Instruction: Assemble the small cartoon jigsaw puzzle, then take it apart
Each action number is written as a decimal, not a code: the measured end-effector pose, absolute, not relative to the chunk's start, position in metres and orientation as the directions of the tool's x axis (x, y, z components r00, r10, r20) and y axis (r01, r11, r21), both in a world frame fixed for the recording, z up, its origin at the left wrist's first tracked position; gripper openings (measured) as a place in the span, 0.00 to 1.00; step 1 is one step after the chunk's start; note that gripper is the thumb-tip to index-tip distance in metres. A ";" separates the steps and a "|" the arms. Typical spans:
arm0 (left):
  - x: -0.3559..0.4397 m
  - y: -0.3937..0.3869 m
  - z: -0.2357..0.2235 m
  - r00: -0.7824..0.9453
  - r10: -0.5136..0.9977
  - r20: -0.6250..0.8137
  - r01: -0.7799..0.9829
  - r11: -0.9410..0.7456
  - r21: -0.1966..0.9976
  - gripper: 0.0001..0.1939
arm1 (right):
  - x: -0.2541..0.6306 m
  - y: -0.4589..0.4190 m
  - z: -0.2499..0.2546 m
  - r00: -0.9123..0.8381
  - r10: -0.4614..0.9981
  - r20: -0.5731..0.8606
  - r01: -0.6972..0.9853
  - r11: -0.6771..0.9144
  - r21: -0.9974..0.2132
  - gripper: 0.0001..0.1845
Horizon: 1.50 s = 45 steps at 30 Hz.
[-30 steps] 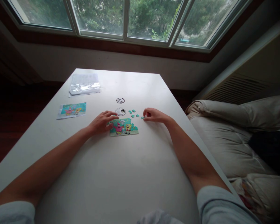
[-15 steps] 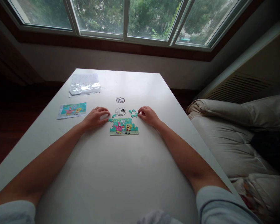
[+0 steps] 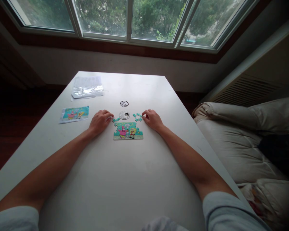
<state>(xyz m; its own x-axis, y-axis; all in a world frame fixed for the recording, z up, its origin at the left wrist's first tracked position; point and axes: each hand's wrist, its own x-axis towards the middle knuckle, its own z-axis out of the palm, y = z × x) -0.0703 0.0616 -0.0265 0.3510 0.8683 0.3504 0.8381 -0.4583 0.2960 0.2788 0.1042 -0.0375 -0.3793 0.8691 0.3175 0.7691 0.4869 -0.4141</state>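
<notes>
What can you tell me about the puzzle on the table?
The puzzle lies flat on the white table, partly assembled. It looks like thin printed card: a pink figure at left, a pale one in the middle and a yellow one at right, on blue-green. Its near edge is straight; both far corners are missing, leaving knobbly outlines. Loose pieces lie just beyond it. Neither the left hand nor the right hand appears to touch it.

Around the card-like puzzle (image 3: 127,131): crinkled, glossy plastic sleeve (image 3: 87,88) at ten o'clock, creased sofa (image 3: 221,144) at three; smooth, softly shining surface (image 3: 120,183) beneath.
</notes>
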 end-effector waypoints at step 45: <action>-0.070 0.064 -0.033 0.288 0.885 0.367 0.851 -0.412 0.326 0.15 | 0.277 0.102 -0.038 -0.394 0.848 0.354 0.740 0.521 -0.424 0.06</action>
